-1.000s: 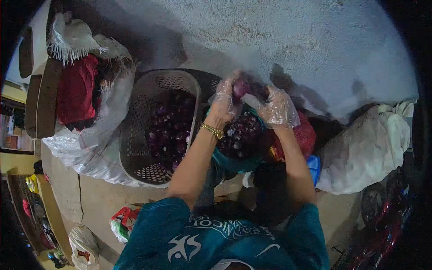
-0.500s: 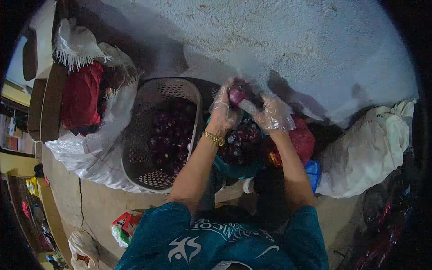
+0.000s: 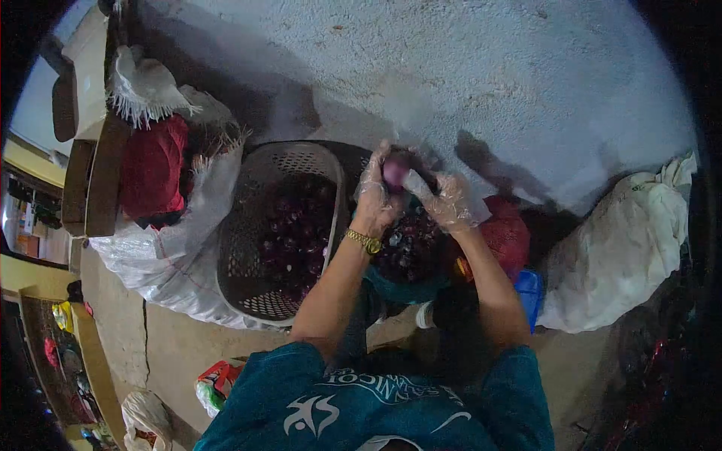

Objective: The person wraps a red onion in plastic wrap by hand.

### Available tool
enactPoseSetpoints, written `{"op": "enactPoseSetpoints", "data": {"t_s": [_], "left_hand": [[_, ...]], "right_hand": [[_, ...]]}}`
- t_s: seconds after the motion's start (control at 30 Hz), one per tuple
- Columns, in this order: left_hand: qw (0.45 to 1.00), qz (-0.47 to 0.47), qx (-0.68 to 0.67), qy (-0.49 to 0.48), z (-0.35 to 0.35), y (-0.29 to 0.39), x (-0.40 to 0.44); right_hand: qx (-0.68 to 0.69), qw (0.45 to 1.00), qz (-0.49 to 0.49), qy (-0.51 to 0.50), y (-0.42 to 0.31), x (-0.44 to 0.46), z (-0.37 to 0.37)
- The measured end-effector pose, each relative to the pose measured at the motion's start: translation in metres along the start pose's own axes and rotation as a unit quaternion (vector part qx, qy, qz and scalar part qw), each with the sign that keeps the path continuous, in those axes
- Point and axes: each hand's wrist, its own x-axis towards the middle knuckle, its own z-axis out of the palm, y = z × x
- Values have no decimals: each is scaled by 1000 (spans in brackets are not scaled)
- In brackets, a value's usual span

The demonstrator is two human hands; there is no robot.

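You are in what appears to be a produce storage area: a perforated crate (image 3: 263, 302) of purple onions (image 3: 293, 248) stands on bare floor (image 3: 180, 342) before a rough wall (image 3: 511, 68), a white woven sack (image 3: 169, 278) left of the crate, a pale bulging sack (image 3: 613, 255) well to its right.

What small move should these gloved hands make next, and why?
Perhaps turn the round purple bulb slightly with the plastic-gloved left hand: it holds the bulb, while the plastic-gloved right hand has its thumb there. Turning may offer another side.
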Motion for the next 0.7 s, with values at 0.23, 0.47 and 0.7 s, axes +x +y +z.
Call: {"op": "enactPoseSetpoints", "data": {"t_s": [0.23,0.47,0.7], "left_hand": [[997,8,-46,56,-4,-10,3],[994,15,-63,91,8,-13,-14],[998,-48,-43,3,-7,-7,-13]], "right_hand": [[21,1000,-12,17,-27,-9,-20],[-40,991,-78,98,-7,-12,-8],[-29,995,-42,83,-8,-14,-16]]}}
